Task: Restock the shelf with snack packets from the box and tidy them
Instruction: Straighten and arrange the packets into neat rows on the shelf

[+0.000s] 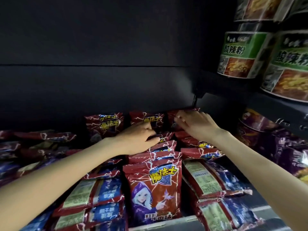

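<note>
Both hands at the shelf's back row.
Left hand (pixel 140 139) pinches a red snack packet (pixel 164 136); right hand (pixel 195 125), fingers spread, touches the rear packet (pixel 173 117). Dark open space above the rows.

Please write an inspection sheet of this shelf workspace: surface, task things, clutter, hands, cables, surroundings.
Surface: dark shelf, mostly covered by packets.
Job's things: red snack packets in rows; front packet upright, face forward; some neighbours show their backs.
Clutter: purple packets at right.
Grippers: left hand grips a middle-row packet; right hand, fingers spread, touches a back-row packet.
Cables: nothing seen.
Surroundings: dark back panel; green noodle cups upper right.
</note>
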